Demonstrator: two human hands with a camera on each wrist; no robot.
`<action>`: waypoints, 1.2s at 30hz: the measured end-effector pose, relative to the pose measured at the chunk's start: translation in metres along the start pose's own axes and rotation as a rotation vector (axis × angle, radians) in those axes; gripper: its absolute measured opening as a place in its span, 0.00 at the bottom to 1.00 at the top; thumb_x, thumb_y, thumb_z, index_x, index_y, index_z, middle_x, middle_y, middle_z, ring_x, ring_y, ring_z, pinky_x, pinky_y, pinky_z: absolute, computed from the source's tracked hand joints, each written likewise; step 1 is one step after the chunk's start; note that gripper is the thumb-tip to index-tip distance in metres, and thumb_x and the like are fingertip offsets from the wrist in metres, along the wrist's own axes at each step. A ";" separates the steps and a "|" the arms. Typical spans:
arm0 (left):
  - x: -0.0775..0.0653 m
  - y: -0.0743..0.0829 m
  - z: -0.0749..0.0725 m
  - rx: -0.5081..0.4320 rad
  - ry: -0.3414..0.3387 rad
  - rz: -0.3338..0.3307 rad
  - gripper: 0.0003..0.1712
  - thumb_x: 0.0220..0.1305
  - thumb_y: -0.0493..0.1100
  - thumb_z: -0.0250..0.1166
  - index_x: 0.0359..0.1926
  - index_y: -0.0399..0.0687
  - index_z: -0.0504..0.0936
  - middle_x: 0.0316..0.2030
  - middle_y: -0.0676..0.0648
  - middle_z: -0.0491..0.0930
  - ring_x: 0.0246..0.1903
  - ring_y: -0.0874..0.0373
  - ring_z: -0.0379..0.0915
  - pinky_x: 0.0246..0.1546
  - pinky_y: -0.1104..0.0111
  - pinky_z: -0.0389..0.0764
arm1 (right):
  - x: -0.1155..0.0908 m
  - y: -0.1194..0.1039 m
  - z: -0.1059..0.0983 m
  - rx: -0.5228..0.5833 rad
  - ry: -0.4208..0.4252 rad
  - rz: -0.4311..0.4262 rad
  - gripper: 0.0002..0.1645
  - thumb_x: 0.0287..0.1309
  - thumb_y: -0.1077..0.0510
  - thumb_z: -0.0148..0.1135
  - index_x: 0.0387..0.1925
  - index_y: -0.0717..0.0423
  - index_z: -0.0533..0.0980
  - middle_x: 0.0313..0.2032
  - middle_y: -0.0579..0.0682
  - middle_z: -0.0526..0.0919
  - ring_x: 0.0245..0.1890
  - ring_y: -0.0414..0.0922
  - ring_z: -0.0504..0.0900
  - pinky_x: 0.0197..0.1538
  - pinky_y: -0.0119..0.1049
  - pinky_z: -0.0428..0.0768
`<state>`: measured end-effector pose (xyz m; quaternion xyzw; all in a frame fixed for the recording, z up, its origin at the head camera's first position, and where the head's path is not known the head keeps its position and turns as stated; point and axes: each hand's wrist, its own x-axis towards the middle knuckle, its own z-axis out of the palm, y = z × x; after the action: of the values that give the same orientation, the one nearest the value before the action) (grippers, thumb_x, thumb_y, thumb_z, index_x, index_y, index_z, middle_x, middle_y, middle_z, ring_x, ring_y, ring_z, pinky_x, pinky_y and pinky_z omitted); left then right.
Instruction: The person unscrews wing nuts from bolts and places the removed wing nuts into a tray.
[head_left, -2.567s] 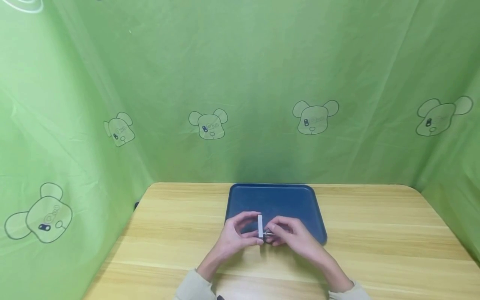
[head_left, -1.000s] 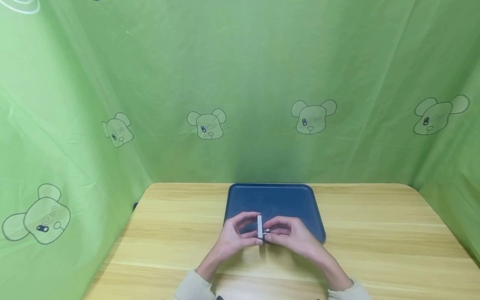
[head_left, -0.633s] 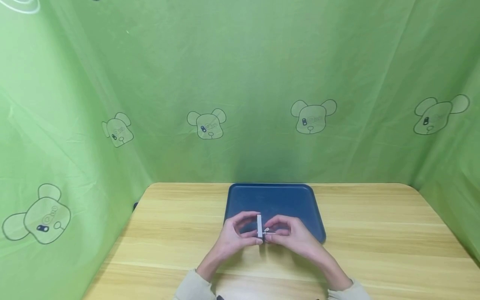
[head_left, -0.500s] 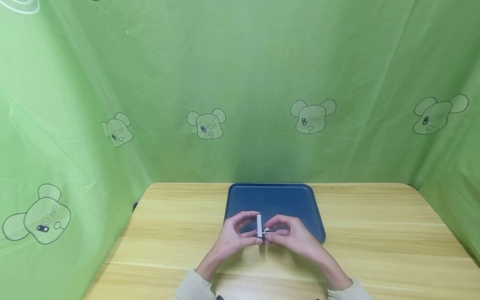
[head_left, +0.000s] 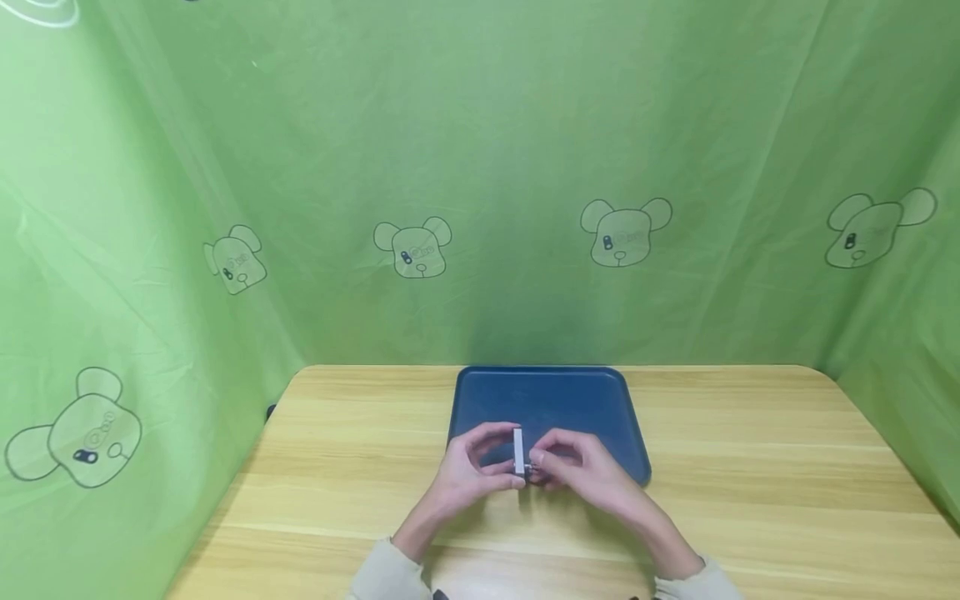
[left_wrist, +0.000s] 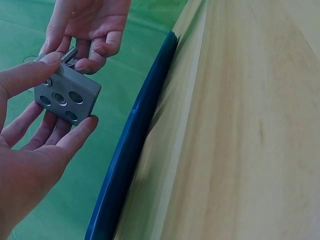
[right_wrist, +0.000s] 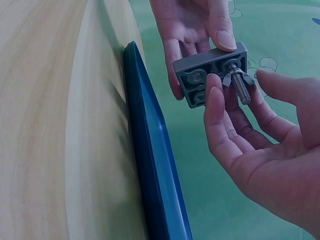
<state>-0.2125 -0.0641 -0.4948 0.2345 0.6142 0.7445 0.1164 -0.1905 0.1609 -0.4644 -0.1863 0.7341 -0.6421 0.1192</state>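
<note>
My left hand (head_left: 461,473) holds a small grey block (head_left: 518,452) by its edges, upright above the near edge of the tray. Several round holes pierce its face in the left wrist view. A threaded bolt (right_wrist: 242,93) sticks out of the block's other, recessed side, with a wing nut (right_wrist: 246,77) on it close to the block. My right hand (right_wrist: 270,155) has its thumb and fingertips at the wings of that nut, with other fingers curled beneath the bolt. In the head view the right fingers (head_left: 542,457) largely cover the nut.
A blue tray (head_left: 547,400) lies at the back middle of the wooden table (head_left: 750,467), partly behind my hands. Green curtain (head_left: 510,125) printed with bear heads surrounds the table at the back and both sides.
The left hand and block stay nearly still. My right fingers and thumb have shifted about the wing nut; its wings showed half a second ago and are now mostly covered in the head view.
</note>
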 end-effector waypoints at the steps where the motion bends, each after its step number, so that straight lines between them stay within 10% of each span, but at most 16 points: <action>1: 0.000 0.000 0.000 0.006 0.004 0.000 0.41 0.47 0.20 0.73 0.66 0.31 0.73 0.65 0.33 0.72 0.68 0.32 0.65 0.64 0.54 0.80 | 0.000 0.000 0.000 -0.001 0.001 -0.001 0.16 0.72 0.57 0.62 0.46 0.70 0.78 0.41 0.62 0.86 0.43 0.60 0.88 0.48 0.58 0.89; 36: -0.001 0.001 0.000 -0.005 -0.003 -0.001 0.41 0.46 0.19 0.73 0.65 0.33 0.75 0.66 0.31 0.71 0.69 0.31 0.63 0.64 0.55 0.80 | -0.003 -0.003 -0.003 -0.031 -0.013 -0.006 0.17 0.64 0.60 0.69 0.48 0.68 0.78 0.43 0.61 0.85 0.46 0.58 0.87 0.49 0.40 0.90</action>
<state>-0.2120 -0.0645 -0.4942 0.2350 0.6122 0.7457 0.1183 -0.1886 0.1644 -0.4614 -0.1945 0.7427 -0.6297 0.1189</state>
